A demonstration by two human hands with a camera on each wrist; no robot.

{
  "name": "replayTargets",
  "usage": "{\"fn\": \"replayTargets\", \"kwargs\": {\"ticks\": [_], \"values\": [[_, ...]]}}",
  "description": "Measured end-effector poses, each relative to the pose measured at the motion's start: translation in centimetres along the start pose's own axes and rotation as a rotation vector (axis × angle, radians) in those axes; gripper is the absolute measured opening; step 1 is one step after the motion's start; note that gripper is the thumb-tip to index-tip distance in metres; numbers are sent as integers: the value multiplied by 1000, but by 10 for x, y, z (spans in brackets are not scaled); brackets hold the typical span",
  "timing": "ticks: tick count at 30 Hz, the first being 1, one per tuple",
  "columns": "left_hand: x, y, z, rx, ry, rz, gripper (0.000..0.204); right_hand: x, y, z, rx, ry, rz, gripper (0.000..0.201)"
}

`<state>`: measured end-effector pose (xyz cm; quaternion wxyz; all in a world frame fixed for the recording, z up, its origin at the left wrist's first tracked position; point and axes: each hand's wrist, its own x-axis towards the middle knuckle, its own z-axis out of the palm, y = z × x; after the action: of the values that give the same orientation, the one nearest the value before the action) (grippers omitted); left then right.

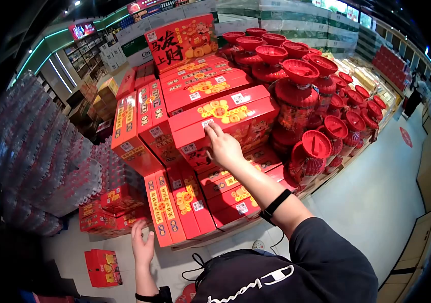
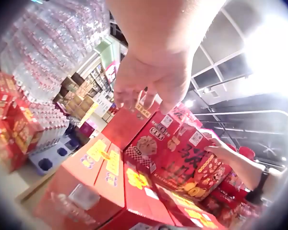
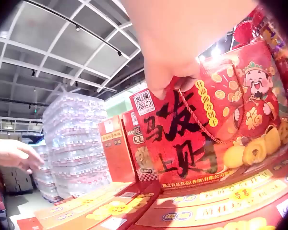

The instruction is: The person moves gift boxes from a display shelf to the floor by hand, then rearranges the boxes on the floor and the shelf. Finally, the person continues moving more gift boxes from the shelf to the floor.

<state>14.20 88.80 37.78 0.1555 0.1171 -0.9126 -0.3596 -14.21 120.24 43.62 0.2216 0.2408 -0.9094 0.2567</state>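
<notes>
My right hand (image 1: 224,149) is at the upper edge of a red gift box (image 1: 220,110) with gold coin prints. In the right wrist view, the curled fingers of this hand (image 3: 182,48) pinch the red cord handle (image 3: 196,119) on the face of the box (image 3: 175,165), which stands upright on other boxes. My left hand (image 1: 143,247) hangs beside the lower front boxes (image 1: 164,212), holding nothing, its fingers loosely bent. The left wrist view has this hand (image 2: 151,79) in front of the stacked boxes, apart from them.
Red lantern-shaped containers (image 1: 296,103) crowd the right of the stack. Wrapped bottle packs (image 1: 48,146) rise at the left. Smaller red boxes (image 1: 105,222) and a lone red box (image 1: 103,267) are on the floor. A person in dark clothes (image 1: 416,98) is in the aisle at the far right.
</notes>
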Motion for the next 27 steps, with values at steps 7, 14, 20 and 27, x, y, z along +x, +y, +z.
{"fn": "replayTargets", "kwargs": {"ticks": [7, 14, 20, 27], "values": [[60, 117, 5, 321, 13, 396, 71, -80, -9, -24, 37, -16, 4, 76], [119, 188, 94, 650, -81, 688, 92, -110, -1, -26, 28, 10, -55, 78], [128, 222, 123, 814, -108, 733, 95, -137, 10, -44, 120, -106, -104, 71], [134, 225, 140, 762, -73, 745, 97, -154, 48, -80, 374, -153, -86, 51]]}}
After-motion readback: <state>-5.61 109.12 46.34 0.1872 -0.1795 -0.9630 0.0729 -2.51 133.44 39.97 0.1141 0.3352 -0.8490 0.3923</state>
